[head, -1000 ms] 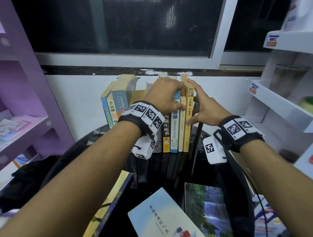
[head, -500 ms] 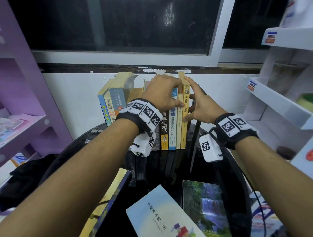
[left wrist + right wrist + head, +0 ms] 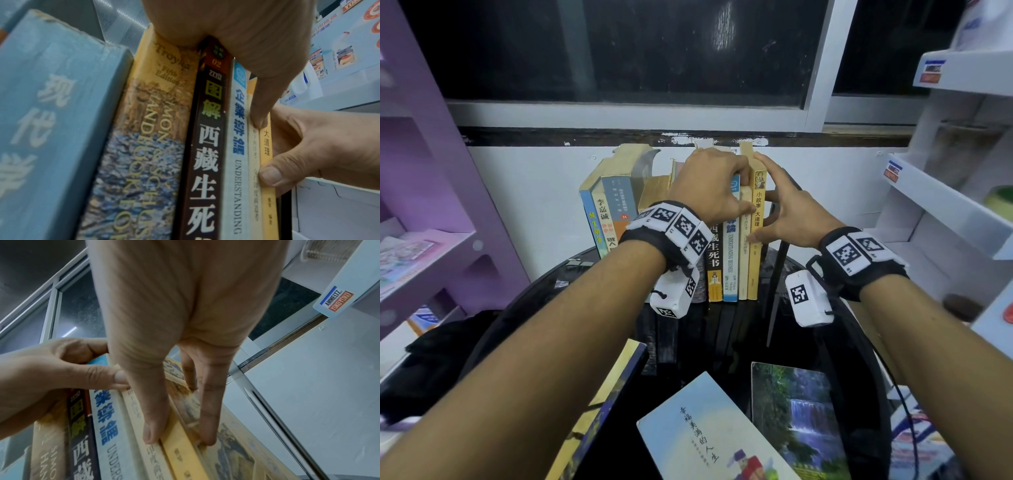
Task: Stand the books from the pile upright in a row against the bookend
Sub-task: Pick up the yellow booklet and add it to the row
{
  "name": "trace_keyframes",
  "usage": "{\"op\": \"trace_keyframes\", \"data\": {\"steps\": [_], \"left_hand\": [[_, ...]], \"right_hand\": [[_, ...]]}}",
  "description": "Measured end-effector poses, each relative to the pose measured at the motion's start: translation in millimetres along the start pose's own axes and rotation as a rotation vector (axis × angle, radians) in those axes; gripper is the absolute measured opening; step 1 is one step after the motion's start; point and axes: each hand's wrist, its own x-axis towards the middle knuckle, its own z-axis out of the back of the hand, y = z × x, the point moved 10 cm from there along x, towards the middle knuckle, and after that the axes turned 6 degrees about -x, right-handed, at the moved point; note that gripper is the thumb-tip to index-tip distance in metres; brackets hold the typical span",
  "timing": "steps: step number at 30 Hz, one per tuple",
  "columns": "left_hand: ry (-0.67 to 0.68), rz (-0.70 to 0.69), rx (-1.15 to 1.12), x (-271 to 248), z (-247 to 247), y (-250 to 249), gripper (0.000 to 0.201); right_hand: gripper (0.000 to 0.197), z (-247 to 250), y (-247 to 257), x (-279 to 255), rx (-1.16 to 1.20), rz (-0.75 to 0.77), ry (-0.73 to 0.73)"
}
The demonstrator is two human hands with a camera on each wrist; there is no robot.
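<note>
At the right end of the upright row, our right hand pinches the yellow book: thumb on the spine low down, fingers flat on its cover, seen best in the right wrist view. That yellow book stands vertical, last in the row, w/ the black bookend just beside it on the right; we can't tell if cover and bookend touch. Our left hand curls over the tops of the middle books, thumb tip pressed on the cream book next to the yellow one, so it grips that bunch from above. Left of the cream one come the white-and-blue book, the dark brown book, then a thick handbook mostly hidden behind our left wrist in the head view. Further left, three blue-ish books lean rightward against the rest. All stand on the round black table by the white wall.

Nearer us, still flat on the table: a pale blue book, a waterfall-cover book to its right, & a dark-edged yellow book partly under our left forearm. A purple shelf unit stands to the left, white shelves to the right.
</note>
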Motion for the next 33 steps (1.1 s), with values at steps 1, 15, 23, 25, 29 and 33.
{"op": "trace_keyframes", "data": {"steps": [1, 15, 23, 25, 29, 33], "left_hand": [[-0.001, 0.0, 0.002, -0.3, 0.3, 0.1, 0.031], [0.014, -0.044, -0.078, -17.0, 4.7, -2.2, 0.044], [-0.047, -0.031, -0.084, -57.9, 14.9, -4.6, 0.067], [-0.036, -0.019, -0.079, -70.5, 16.7, -5.2, 0.066], [-0.017, 0.001, -0.08, -96.2, 18.0, -7.7, 0.065], [0.047, 0.051, -0.097, -122.5, 13.2, -11.2, 0.061]], "right_hand": [[0.12, 0.0, 0.0, 0.0, 0.004, -0.002, 0.001], [0.107, -3.3, -1.0, -19.3, 0.028, -0.065, -0.02], [0.095, -6.7, 8.3, -48.7, 0.012, -0.111, 0.002], [0.092, -7.4, 11.5, -58.4, -0.003, -0.122, -0.002], [0.088, -17.1, 16.0, -79.8, -0.045, -0.181, 0.047], [0.084, -35.9, 29.9, -98.6, -0.104, -0.197, 0.147]]}}
